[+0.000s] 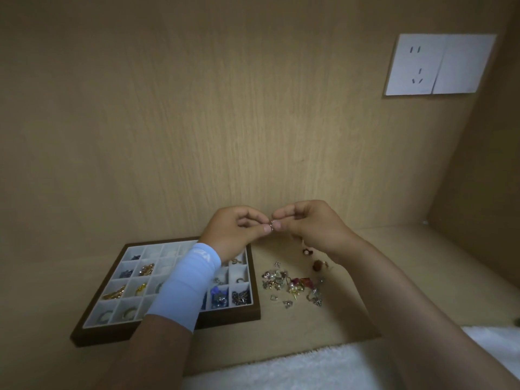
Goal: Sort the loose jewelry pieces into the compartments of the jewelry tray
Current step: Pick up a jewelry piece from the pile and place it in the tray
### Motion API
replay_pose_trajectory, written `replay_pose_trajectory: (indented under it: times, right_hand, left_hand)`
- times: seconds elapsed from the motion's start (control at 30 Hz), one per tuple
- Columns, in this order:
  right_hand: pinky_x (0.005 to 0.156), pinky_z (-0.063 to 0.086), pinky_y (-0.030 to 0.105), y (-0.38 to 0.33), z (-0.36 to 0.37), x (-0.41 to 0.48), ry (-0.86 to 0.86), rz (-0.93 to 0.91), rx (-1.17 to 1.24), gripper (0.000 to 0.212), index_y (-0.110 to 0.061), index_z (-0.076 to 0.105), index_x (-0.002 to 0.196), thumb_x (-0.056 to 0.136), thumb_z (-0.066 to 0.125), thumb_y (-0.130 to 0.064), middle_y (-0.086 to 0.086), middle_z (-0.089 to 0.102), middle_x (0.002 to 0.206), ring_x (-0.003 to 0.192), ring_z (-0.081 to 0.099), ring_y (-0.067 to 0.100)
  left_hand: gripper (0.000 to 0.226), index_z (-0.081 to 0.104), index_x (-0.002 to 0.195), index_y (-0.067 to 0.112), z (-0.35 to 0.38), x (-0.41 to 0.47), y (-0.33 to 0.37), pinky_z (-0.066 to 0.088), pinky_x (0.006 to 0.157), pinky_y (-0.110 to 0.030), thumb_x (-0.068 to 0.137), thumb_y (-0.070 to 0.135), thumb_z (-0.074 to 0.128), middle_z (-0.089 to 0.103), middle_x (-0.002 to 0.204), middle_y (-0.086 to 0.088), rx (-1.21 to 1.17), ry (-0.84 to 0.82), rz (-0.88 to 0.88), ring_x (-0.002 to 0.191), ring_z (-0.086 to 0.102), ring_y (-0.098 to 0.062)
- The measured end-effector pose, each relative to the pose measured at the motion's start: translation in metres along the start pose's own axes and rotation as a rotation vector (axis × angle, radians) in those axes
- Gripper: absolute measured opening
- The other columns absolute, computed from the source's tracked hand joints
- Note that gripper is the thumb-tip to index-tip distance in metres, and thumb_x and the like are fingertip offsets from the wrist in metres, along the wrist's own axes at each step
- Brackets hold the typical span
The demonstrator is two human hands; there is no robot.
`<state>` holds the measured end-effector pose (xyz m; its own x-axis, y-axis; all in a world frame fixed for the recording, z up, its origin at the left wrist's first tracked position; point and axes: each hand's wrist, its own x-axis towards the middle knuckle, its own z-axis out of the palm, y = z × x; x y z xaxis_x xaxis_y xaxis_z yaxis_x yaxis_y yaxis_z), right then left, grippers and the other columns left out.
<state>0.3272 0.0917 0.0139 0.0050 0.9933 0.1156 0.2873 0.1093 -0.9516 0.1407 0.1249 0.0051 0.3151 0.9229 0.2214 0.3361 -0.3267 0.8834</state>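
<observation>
Head view: both hands meet in the air above the desk (pixel 354 308), just past the far right corner of the jewelry tray (pixel 230 315). The left hand (pixel 233 230) and right hand (pixel 313 223) each curl their fingers (pixel 264 228) and pinch one small metal piece (pixel 271 225) between thumb and fingertip. It looks ring-like but is too small to tell more. It is held clear of the tray and over no compartment.

The tray lies to the left, a dark wooden rim around a white grid. Many compartments already hold things: gold pieces (pixel 114 293) at the left, blue pieces (pixel 219 300) near the front right, curved hoops in the front row. Several cells in the far row look bare, and the light blue sleeve (pixel 188 285) hides the middle ones.

Right of the tray and apart from it, a loose pile (pixel 292 285) of mixed jewelry lies on the desk, with a few strays beyond it, near the right wrist. By this showing the sorting seems roughly halfway: a good share is placed, while the heap and the pinched piece are left to do.
</observation>
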Motion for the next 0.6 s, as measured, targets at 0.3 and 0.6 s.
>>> replay_pose_trajectory:
  times: [0.3, 0.6]
  right_hand:
    - [0.046, 0.032, 0.021, -0.013, 0.045, 0.012, 0.062, 0.12, 0.25, 0.017, -0.014, 0.076, 0.099, 0.082, 0.08, -0.016, -0.008, 0.071, 0.069, 0.047, 0.049, 0.007]
    - [0.059, 0.049, 0.015, -0.008, 0.085, 0.045, -0.013, 0.007, -0.191, 0.006, -0.013, 0.075, 0.088, 0.085, 0.075, -0.008, -0.003, 0.071, 0.074, 0.063, 0.064, 0.002]
  left_hand:
    - [0.012, 0.073, 0.084, 0.024, -0.041, 0.002, -0.007, 0.054, 0.084, -0.029, 0.077, 0.018, 0.081, 0.076, 0.082, 0.001, -0.069, 0.068, -0.015, 0.084, 0.072, -0.013]
    - [0.028, 0.068, 0.078, 0.043, -0.078, -0.001, -0.045, 0.046, 0.094, -0.025, 0.091, 0.021, 0.057, 0.07, 0.102, 0.014, 0.48, -0.03, -0.189, 0.099, 0.064, -0.01]
